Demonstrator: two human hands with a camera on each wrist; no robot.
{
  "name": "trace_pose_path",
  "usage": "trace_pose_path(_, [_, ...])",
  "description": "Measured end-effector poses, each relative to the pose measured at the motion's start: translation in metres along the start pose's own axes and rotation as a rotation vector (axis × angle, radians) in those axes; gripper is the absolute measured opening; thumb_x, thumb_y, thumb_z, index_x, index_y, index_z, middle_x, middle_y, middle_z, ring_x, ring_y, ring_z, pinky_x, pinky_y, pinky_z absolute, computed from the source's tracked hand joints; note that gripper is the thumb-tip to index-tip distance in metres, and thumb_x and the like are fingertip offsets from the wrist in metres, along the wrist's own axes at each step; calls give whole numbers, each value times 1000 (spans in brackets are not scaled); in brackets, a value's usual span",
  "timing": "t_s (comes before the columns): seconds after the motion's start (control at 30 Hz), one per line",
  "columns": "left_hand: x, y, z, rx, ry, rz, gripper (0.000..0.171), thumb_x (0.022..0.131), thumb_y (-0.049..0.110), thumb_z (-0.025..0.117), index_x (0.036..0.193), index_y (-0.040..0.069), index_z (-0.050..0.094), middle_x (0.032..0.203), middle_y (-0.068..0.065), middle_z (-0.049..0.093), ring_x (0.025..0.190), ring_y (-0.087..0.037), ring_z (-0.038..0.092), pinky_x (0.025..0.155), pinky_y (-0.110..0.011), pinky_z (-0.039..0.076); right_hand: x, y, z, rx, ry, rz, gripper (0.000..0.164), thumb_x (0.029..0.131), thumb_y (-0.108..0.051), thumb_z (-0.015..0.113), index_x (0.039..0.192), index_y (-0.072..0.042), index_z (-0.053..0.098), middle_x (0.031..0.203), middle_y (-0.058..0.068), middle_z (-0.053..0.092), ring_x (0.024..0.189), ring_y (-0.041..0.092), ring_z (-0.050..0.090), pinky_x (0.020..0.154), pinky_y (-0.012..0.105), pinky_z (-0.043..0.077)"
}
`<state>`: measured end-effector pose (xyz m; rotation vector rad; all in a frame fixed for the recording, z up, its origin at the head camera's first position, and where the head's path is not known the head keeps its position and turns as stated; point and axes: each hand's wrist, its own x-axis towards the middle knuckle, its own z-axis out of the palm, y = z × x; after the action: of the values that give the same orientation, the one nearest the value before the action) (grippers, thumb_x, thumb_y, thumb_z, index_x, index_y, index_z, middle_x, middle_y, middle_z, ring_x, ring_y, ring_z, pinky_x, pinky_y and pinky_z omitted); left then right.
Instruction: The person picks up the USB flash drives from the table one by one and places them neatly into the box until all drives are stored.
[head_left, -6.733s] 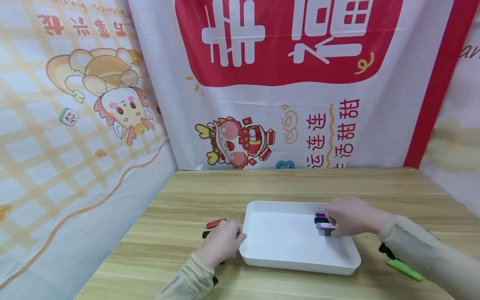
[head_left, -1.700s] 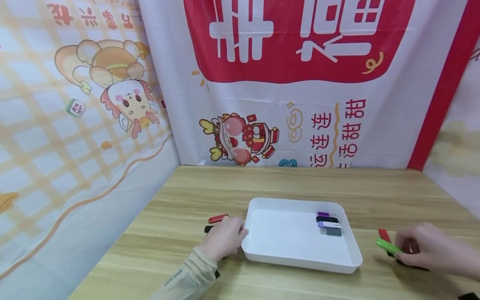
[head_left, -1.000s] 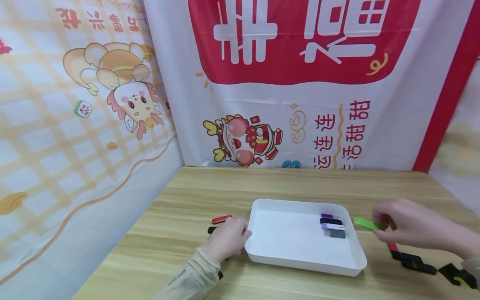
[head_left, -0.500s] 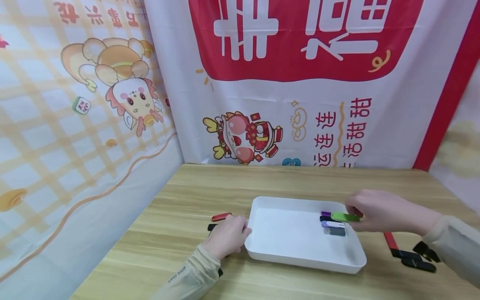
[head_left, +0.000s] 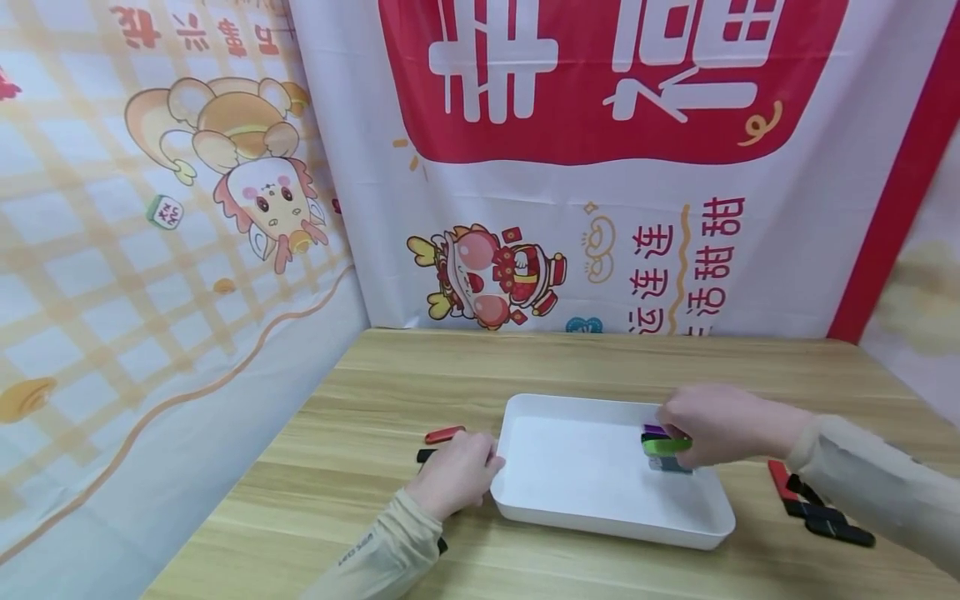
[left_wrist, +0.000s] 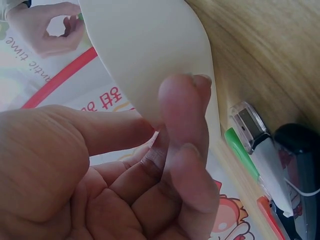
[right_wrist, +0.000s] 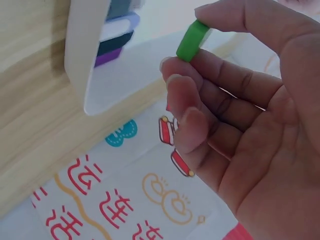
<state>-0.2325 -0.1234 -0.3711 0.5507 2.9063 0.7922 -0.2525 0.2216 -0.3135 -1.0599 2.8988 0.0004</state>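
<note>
A shallow white tray [head_left: 570, 475] sits on the wooden table. My left hand [head_left: 456, 473] grips its left rim; in the left wrist view the thumb and fingers meet over the tray wall [left_wrist: 150, 45]. Over the tray's right end, my right hand [head_left: 723, 423] pinches a small flat green stick [head_left: 667, 447] between thumb and fingers. The right wrist view shows the green stick [right_wrist: 193, 41] end-on, beside the tray wall. Below it a row of similar small pieces lies in the tray: purple [right_wrist: 108, 57], black [right_wrist: 116, 44], lavender-and-white [right_wrist: 120, 26] and grey. The green stick partly covers that row in the head view.
Left of the tray, a red piece [head_left: 445, 434] and a black one [head_left: 425, 455] lie by my left hand. Right of the tray lie a red piece [head_left: 780, 477] and black pieces [head_left: 838, 531], near my right sleeve. Printed cloths hang behind and beside the table.
My right hand has picked up the green stick right of the tray and carried it left, over the row inside. The left hand stays on the rim.
</note>
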Motion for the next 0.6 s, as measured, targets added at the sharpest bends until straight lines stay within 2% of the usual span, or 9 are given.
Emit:
trace_pose_path(0.3, [0, 1, 1, 2, 16, 2, 22, 99, 15, 58, 77, 12, 58, 58, 2, 55, 42, -8, 57, 40, -26, 45, 3, -1, 22, -18, -49, 5, 31, 70, -18, 84, 69, -21, 53, 67, -11, 45, 58, 7, 42, 53, 26, 38])
trace_pose_path(0.6, [-2, 2, 0, 11, 11, -1, 22, 99, 15, 59, 77, 12, 58, 58, 2, 55, 43, -9, 57, 41, -27, 45, -1, 2, 34, -25, -32, -23, 34, 67, -13, 81, 66, -19, 48, 63, -9, 41, 56, 6, 36, 52, 26, 33])
